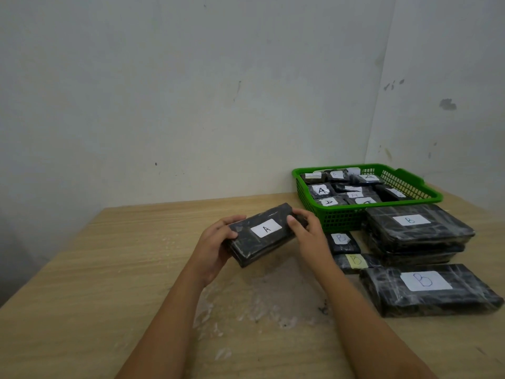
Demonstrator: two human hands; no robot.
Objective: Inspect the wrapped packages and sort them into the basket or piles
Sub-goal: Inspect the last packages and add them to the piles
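Over mid-table, left hand (216, 246) and right hand (307, 231) grip the A package (262, 233), fingers curled round its ends; green basket (341, 217) far right mostly filled, B piles (415, 228) stacked, this one unsorted

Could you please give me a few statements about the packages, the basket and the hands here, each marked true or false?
1. Both hands hold the package labelled A above the table. True: the left hand grips one end, the right hand the other.
2. The green basket holds packages labelled B. False: the labels readable in it show A.
3. The packages lying outside the basket, on its near side, are labelled B. True, for example the nearest large one.
4. The basket is blue. False: it is green.
5. The held package is wrapped in white paper. False: its wrap is dark and glossy, with a white label.
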